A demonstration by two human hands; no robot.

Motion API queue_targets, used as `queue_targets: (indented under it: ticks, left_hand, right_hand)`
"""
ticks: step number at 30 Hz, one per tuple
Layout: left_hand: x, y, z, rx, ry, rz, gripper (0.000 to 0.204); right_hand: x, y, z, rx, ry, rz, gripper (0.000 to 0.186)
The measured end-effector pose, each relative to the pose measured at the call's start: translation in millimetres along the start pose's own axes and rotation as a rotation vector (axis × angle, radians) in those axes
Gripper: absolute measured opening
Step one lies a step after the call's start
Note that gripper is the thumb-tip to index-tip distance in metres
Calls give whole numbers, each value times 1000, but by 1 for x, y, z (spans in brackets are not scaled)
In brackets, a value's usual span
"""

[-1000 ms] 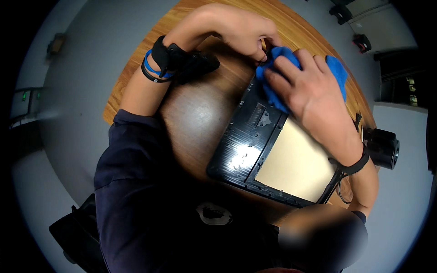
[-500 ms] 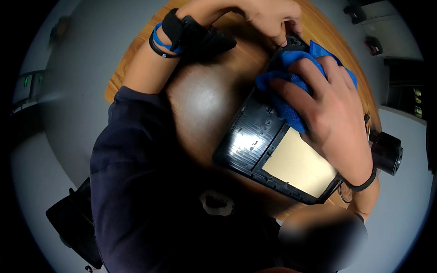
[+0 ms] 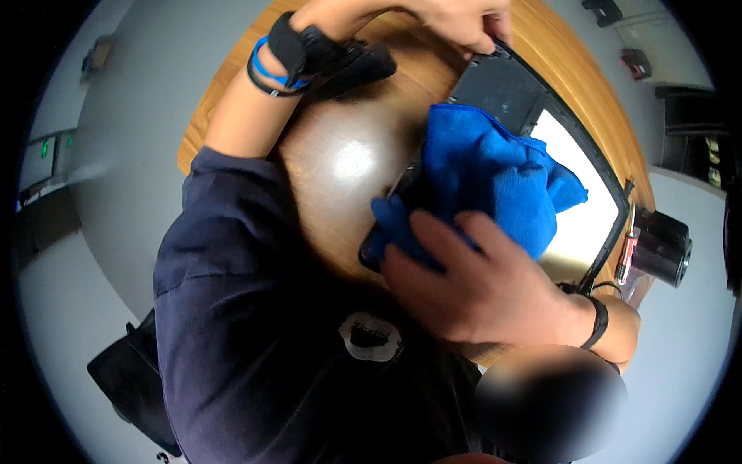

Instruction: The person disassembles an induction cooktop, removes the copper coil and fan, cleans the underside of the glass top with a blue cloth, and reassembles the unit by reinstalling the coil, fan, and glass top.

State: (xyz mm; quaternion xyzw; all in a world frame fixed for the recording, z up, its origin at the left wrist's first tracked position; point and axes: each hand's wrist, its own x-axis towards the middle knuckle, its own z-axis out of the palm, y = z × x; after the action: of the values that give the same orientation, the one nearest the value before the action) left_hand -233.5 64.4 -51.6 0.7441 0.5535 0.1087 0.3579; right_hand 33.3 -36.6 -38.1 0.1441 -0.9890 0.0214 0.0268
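Observation:
My left hand (image 3: 475,22) grips the far corner of a black flat panel (image 3: 495,81), which has a pale sheet (image 3: 587,220) within its frame. A blue cloth (image 3: 487,174) lies bunched across the panel's middle and down to its near left corner. My right hand (image 3: 471,290), blurred, has bent fingers on the cloth's lower left part at that near corner.
On the wooden table (image 3: 348,155), a black object (image 3: 363,66) lies beside my left wrist. A screwdriver (image 3: 626,251), a cable (image 3: 607,286) and a black cylinder (image 3: 657,243) are at the right edge. A black chair (image 3: 131,383) is at lower left.
My right hand has moved down and left from the panel's far part to its near corner, dragging cloth along and uncovering the far part. My left hand shifted up and right with the corner.

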Motion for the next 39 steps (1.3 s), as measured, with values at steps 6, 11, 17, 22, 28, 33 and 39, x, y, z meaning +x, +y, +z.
queue_targets:
  ticks: [6, 11, 17, 22, 28, 33, 39]
  left_hand:
    - [3, -15, 3, 29, 55, 81, 31]
    - [3, -20, 11, -67, 76, 109, 30]
    - [-10, 0, 3, -31, 56, 50, 24]
    - [8, -25, 17, 89, 197, 179, 32]
    - [-2, -23, 20, 205, 233, 120, 36]
    - [1, -16, 24, 156, 250, 43, 36]
    - [-1, -13, 22, 182, 229, 37, 36]
  right_hand:
    - [-6, 5, -12, 82, -112, -15, 31]
    - [-25, 6, -24, 266, -135, -3, 21]
    - [-43, 44, -52, 71, -129, 304, 25]
    - [-37, 101, -33, -140, 117, 555, 43]
    - [-30, 130, 2, -224, 112, 532, 32]
    - [-30, 119, -14, -287, 13, 672, 26]
    - [-16, 130, -2, -398, 123, 553, 26]
